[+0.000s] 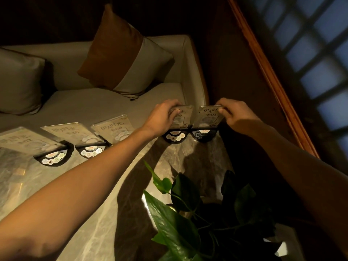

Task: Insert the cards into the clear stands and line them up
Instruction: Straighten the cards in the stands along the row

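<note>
Several clear card stands with black half-round bases stand in a row along the far edge of a marble table [98, 194]. From the left they read 02 [28, 142], 10 [75, 134] and 06 [114, 129]. My left hand [163, 115] grips the top of the stand marked 09 [181, 119]. Touching it on the right is the stand marked 01 [207, 117], with my right hand [235, 114] pinching its upper right corner. Every stand holds a printed card. A gap separates stand 06 from stand 09.
A potted plant [188, 213] with large green leaves stands at the table's near right. Behind the table is a beige sofa [94, 102] with a brown-and-beige cushion [124, 59] and a grey one [20, 81]. A wooden window frame [273, 72] runs along the right.
</note>
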Demonstrator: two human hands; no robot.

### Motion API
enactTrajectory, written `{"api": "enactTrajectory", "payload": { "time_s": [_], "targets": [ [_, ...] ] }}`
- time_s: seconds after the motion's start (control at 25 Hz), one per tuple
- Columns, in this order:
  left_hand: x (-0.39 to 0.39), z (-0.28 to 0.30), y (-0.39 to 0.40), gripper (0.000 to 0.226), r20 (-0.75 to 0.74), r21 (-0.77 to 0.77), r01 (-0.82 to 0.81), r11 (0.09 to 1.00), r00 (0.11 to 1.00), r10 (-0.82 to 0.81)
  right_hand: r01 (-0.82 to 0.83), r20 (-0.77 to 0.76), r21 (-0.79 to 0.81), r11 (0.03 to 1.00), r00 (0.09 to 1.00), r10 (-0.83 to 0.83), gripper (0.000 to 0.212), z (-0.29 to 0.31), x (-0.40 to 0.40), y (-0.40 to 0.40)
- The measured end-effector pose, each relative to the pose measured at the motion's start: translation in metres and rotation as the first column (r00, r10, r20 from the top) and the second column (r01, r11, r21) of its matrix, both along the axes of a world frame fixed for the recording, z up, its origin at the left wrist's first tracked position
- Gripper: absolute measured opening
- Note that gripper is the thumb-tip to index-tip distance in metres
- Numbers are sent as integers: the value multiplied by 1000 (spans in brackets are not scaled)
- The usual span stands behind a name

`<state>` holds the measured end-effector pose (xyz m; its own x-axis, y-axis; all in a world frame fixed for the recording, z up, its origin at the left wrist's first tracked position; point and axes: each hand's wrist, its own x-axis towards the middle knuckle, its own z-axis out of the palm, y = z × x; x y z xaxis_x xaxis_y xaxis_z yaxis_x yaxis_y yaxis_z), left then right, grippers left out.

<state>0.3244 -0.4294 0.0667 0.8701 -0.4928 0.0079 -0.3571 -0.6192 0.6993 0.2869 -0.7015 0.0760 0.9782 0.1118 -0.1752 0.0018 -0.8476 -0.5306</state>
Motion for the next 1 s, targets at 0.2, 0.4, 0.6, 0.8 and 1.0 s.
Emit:
{"api": "enactTrajectory", "payload": {
  "time_s": [0.2,0.4,0.6,0.8,1.0],
  "targets": [
    [-1,-2,-2,20,20,-11,-18,1000,1000,19,48,-19,36,998,999,-47,16,-3,1,-1],
    [2,5,6,43,2,86,38,996,999,-39,58,-42,0,998,997,-58,40,-4,-3,1],
    [5,28,43,49,48,80,-25,996,999,21,123,75,-208,970,991,-109,72,12,-9,21],
    [10,63,124,65,-40,413,21,911,999,-5,5,191,-40,999,982,3,59,45,4,97],
    [2,58,171,41,-86,681,19,732,995,54,-383,117,-103,918,912,393,48,46,27,199]
  ]
}}
